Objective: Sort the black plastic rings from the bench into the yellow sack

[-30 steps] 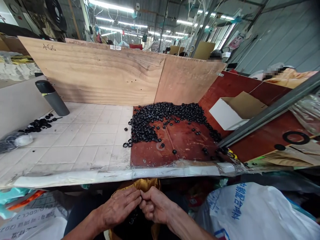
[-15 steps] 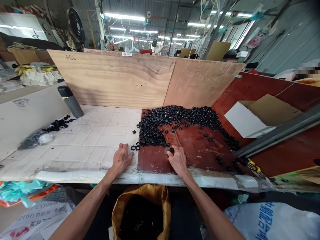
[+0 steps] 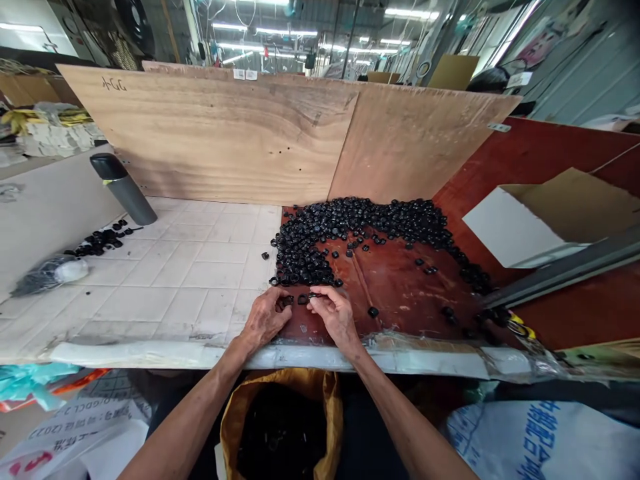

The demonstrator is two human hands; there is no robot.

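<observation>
Head view: the left hand (image 3: pixel 265 317) pinches a small black ring (image 3: pixel 287 301) at the red board (image 3: pixel 400 300), the right hand (image 3: pixel 337 320) a 2nd ring (image 3: pixel 314 295) — both likely light, stiff, smooth; best held by the rim.

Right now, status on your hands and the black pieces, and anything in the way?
Left hand: at a black ring, grip unclear. Right hand: pinching a small black piece. Another ring between them. Closest clutter: black pile just beyond.
</observation>
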